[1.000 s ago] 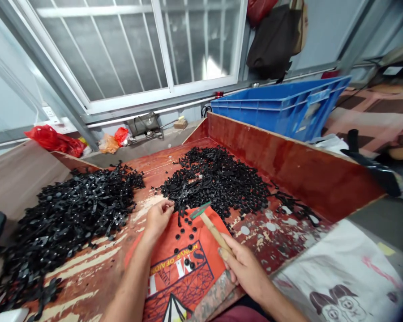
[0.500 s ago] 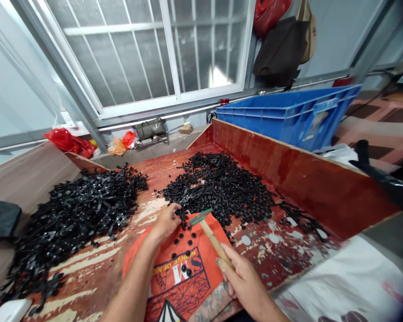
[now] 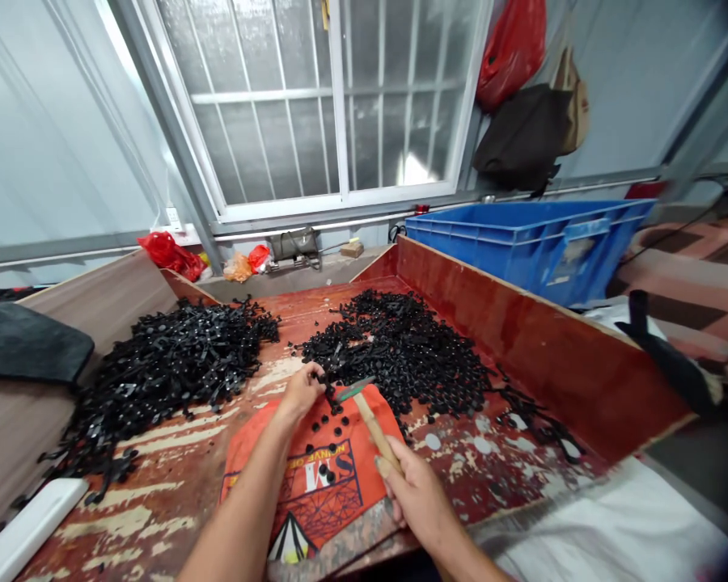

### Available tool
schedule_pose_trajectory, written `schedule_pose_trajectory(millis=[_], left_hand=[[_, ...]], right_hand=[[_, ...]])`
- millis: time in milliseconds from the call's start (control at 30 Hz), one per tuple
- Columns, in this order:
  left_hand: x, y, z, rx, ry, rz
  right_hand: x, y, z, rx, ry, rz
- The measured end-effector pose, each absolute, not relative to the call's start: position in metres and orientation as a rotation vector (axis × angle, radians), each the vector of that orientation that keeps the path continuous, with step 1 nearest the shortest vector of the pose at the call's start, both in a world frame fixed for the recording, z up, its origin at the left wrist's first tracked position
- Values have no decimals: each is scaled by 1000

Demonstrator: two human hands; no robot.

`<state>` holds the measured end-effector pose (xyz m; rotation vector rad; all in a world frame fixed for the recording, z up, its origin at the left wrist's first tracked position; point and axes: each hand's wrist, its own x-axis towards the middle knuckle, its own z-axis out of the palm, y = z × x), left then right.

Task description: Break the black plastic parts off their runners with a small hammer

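My left hand (image 3: pixel 305 390) is closed, thumb and fingers pinching a small black plastic part (image 3: pixel 330 396) at the top edge of an orange printed cloth (image 3: pixel 364 477). My right hand (image 3: pixel 411 483) grips the wooden handle of a hammer (image 3: pixel 376 432). Its green head is slightly blurred and sits just right of the pinched part; I cannot tell whether they touch. Several small round black pieces (image 3: pixel 323 469) lie scattered on the cloth below. Just beyond my hands spreads a heap of small black parts (image 3: pixel 400 347).
Another pile of longer black parts (image 3: pixel 182 347) lies at the left. A red wooden board (image 3: pixel 522 331) walls the right side, with a blue crate (image 3: pixel 491 234) behind it. At the lower left is a white object (image 3: pixel 33 525). Red bags hang near the window (image 3: pixel 340 121).
The camera view has tilted up and turned slightly left. The hammer head has come a little closer to the part in my left hand. Both hands keep their grips.
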<state>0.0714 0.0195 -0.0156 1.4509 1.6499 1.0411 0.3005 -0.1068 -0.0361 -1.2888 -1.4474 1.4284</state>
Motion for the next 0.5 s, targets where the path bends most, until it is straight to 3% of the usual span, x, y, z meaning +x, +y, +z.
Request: schedule_pose_trajectory(millis=[500], left_hand=[[37,-15,6,1808,1845,855]], right_hand=[[296,-108,-44,-1275,-1467,1238]])
